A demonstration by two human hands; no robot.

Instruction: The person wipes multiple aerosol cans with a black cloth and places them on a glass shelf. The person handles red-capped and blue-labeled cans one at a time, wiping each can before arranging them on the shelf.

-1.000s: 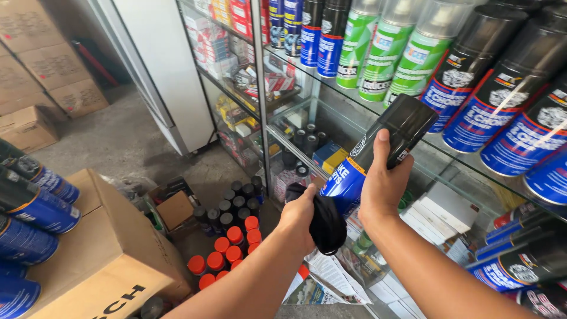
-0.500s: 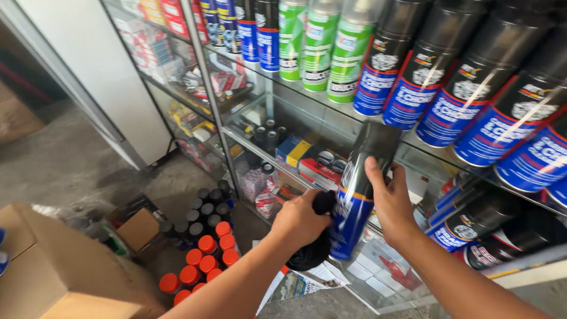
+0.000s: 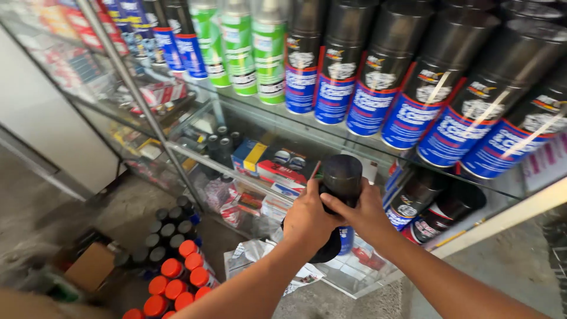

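Top glass shelf [image 3: 354,137]: row of black spray cans with blue-and-red labels [image 3: 413,115]; to their left, green-and-white cans [image 3: 255,50], then blue-and-red labelled cans [image 3: 177,44].
Lower shelf: flat boxes, blue and yellow [image 3: 251,155], red and white [image 3: 282,171]; black cans lying on their sides [image 3: 431,207].
Floor: orange-capped cans [image 3: 177,280], black-capped cans [image 3: 165,227], brown cardboard box [image 3: 88,266].
Held in both hands: black-capped can [image 3: 341,177].

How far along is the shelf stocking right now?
Done: the top glass shelf already carries a full row of black-capped spray cans beside green ones. In hand: the left hand and right hand both grip one spray can in front of the lower shelf. Left: orange-capped cans and black-capped ones stand on the floor.
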